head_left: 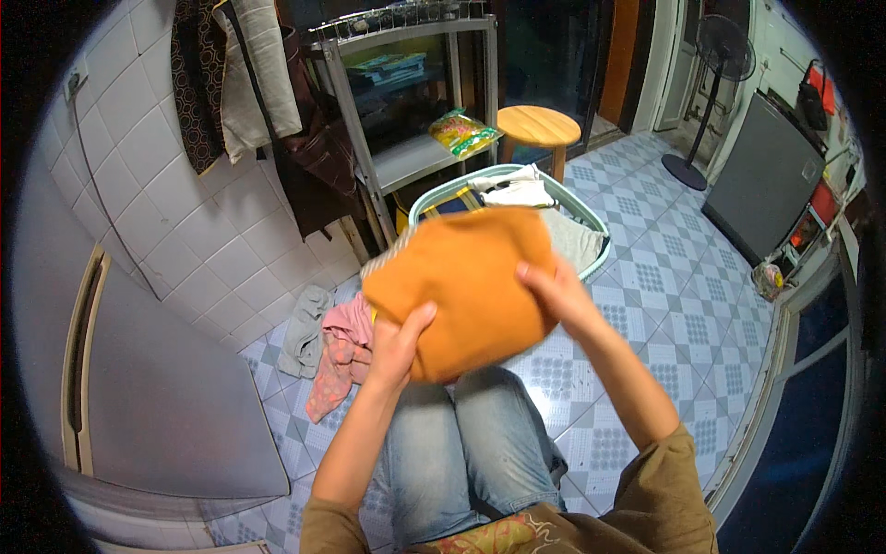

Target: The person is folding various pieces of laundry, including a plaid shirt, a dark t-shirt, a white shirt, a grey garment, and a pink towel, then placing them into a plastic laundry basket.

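Observation:
An orange piece of folded cloth [471, 286], likely a garment, is held up over my knees. My left hand [399, 346] grips its lower left edge, thumb on top. At its right edge my right hand [552, 286] pinches it, the other fingers hidden underneath. A striped strip shows along the cloth's upper left edge. Just beyond it stands a pale green laundry basket [602, 231], partly covered by the cloth. White clothing [515, 189] and a grey garment [570, 238] lie in the basket.
On the floor at left lie pink clothing [332, 379] and a grey garment [303, 332]. Behind the basket are a metal shelf [406, 164] with a green packet [461, 134], and a wooden stool [538, 125]. A fan [711, 102] and grey cabinet [766, 175] stand at right.

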A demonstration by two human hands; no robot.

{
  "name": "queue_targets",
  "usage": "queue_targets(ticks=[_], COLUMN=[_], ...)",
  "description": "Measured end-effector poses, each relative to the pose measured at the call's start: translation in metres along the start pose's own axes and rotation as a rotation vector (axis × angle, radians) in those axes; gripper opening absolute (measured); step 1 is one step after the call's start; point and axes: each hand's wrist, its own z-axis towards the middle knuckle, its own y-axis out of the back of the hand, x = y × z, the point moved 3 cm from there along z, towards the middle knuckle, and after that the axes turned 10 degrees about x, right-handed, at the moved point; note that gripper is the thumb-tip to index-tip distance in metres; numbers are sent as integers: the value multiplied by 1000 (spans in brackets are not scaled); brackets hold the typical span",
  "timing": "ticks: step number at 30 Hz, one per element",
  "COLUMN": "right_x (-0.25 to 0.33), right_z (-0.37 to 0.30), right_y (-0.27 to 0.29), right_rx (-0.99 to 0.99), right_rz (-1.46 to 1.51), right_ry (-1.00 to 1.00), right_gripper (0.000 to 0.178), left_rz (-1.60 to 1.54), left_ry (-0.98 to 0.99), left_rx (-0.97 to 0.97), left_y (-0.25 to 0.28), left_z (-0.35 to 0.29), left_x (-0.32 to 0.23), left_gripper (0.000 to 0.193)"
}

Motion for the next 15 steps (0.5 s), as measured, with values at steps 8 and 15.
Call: queue_targets(ticks=[8,15], right_x=[-54,-134], right_z=[83,47], right_y=[100,90], right_rx=[-421,-308], right_rz=[-940,-1563], right_ry=[-256,-511], right_gripper=[65,60], left_rz=[596,1090], left_ry=[-83,-32], left_rx=[-173,-186], left_y=[-5,-9], left_z=[115,102], left_x=[120,133], left_gripper=[62,62])
